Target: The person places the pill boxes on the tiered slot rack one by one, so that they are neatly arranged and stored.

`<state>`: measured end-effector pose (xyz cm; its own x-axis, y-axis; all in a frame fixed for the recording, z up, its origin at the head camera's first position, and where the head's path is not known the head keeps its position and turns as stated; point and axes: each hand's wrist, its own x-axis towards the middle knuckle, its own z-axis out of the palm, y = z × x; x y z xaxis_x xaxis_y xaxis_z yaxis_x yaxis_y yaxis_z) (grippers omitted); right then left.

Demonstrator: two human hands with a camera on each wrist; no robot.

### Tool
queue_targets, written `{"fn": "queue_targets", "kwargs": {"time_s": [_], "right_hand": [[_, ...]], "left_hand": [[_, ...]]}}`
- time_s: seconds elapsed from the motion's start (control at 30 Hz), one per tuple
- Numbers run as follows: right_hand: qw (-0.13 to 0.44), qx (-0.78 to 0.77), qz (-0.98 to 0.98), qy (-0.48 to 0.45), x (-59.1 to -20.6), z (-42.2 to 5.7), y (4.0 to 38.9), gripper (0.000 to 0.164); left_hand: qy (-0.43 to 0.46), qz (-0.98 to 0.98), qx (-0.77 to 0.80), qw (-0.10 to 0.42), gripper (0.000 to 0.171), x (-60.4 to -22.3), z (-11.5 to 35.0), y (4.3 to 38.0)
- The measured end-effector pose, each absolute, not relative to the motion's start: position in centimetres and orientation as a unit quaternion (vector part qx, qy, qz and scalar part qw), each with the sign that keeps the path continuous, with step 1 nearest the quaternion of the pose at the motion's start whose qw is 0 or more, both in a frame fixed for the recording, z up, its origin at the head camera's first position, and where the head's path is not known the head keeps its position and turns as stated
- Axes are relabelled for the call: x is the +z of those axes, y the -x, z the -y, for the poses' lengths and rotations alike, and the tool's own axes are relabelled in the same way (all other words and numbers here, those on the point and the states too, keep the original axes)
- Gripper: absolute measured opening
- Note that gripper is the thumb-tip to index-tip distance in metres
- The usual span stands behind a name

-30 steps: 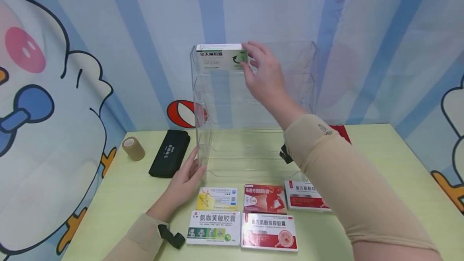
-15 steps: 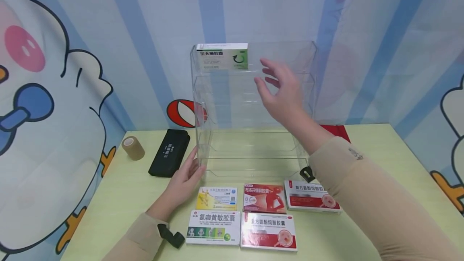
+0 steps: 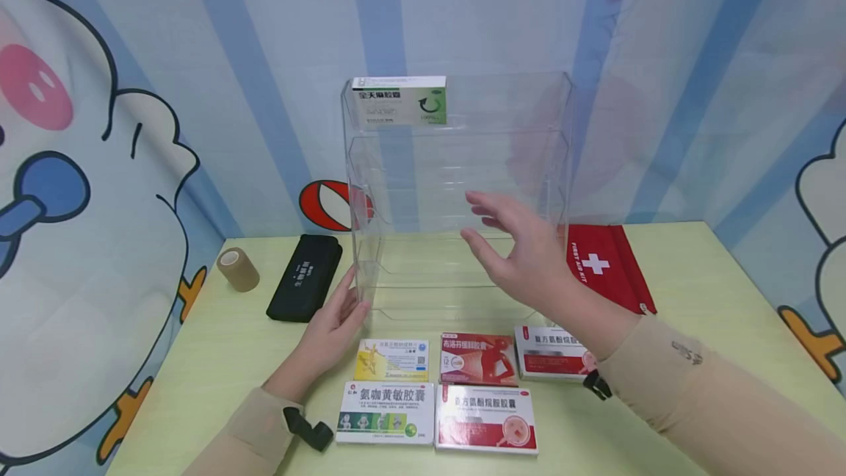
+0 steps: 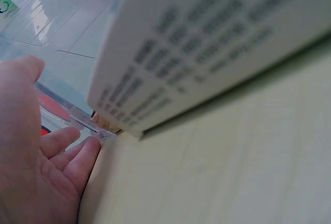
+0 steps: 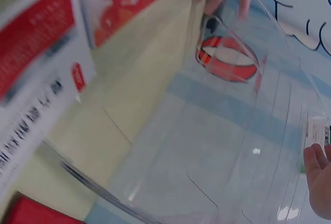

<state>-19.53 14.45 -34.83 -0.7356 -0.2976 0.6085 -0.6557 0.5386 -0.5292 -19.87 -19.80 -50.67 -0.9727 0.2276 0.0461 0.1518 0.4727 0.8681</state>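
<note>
The person's right hand is empty, thumb and fingers well apart, in front of the clear rack. From this hand, the white-and-green box stands at eleven o'clock, upright on the top tier, not touched. The left hand holds the rack at its lower left corner. Below the right hand, from eight to past five o'clock, five medicine boxes lie flat. The red pouch is at three o'clock. From the left hand, the black case is near, at eleven, and the brown roll farther, at ten.
</note>
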Motion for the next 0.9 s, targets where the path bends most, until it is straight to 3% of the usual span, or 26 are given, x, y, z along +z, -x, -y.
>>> {"fn": "queue_targets", "kwargs": {"time_s": [0.3,0.63,0.9], "right_hand": [[0.156,0.357,0.875,-0.288,-38.0,-15.5,15.2,0.064],[0.048,0.335,0.912,-0.234,-41.2,-17.7,10.7,0.069],[0.009,0.295,0.925,-0.24,-43.4,-19.3,8.2,0.061]], "left_hand": [[-0.103,-0.859,0.499,0.047,0.077,-50.5,19.8,19.7],[-0.104,-0.861,0.497,0.045,0.078,-50.4,19.9,19.9],[-0.105,-0.861,0.496,0.043,0.078,-50.2,19.7,19.8]]}}
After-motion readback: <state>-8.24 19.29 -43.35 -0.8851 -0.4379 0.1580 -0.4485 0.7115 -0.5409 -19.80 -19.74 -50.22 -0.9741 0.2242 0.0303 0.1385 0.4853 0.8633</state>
